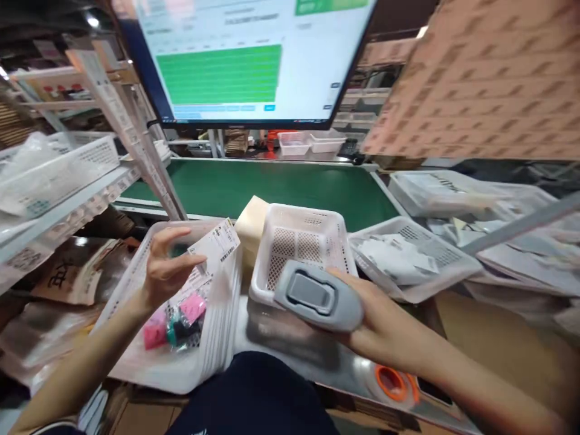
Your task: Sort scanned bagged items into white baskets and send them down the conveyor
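Note:
My left hand [165, 269] pinches a clear plastic bag [190, 302] with a white barcode label [216, 244]; pink, teal and black items show inside the bag. It hangs over a white basket [212, 356] at the lower left. My right hand [376, 323] is wrapped round a grey handheld scanner [317, 295], held in front of an empty white perforated basket [299, 241]. The scanner's head points left toward the label.
A green conveyor belt [254, 184] runs across behind the baskets, under a monitor [244, 57] with a green panel. Shelves with white baskets stand at left [67, 163]. More baskets with bagged goods lie at right [408, 260]. An orange tape roll [392, 382] lies on the steel bench.

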`<state>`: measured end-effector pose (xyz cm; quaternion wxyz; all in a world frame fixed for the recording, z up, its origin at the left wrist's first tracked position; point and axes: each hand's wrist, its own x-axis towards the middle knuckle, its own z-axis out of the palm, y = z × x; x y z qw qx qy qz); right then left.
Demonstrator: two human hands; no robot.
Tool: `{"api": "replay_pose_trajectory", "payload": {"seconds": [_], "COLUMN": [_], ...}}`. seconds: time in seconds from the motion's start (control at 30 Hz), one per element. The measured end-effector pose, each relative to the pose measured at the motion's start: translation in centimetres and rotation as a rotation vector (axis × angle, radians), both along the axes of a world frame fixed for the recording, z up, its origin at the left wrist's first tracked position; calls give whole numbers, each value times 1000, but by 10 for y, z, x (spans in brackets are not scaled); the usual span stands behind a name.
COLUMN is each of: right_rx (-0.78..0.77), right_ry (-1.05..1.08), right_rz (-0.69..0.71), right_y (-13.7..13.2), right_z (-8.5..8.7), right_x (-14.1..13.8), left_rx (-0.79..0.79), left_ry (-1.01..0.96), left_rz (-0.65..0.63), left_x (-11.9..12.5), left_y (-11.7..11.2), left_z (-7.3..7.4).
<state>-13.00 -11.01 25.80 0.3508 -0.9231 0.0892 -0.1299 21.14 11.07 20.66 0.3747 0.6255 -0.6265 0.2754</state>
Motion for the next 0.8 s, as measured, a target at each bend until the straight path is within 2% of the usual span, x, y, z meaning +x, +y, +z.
{"api": "replay_pose_trajectory", "payload": {"seconds": [0.13, 0.3, 0.37, 0.43, 0.57, 0.63, 0.67, 0.73, 0.8], "right_rx": [22, -2, 13, 77, 181, 195, 209, 242, 251], "right_ry": [-3, -1, -31, -79, -18, 61, 96, 167, 235], "right_rz": [-29, -220, -312, -368, -460, -547, -591, -678, -768], "right_y": [5, -6, -18, -31, -53, -62, -67, -78, -90], "right_z": [8, -3, -11, -22, -52, -64, -69, -77, -84], "right_x": [2, -24, -33, -41, -56, -67, -74, -90, -107], "left_rx": [-107, -128, -104, -8, 530, 734, 773, 803, 837], "left_ry": [-12, 54, 26, -10, -74, -69, -55, 21, 158], "left_rz": [-154, -283, -288, -232, -148, -105, -68, 22, 108], "left_x": [-21, -35, -41, -51, -70, -62, -52, -25, 3], "left_y": [-40, -76, -92, -110, -141, -142, -136, -109, -67], "left_z": [-17, -41, -49, -58, -70, -66, -61, -53, -52]}}
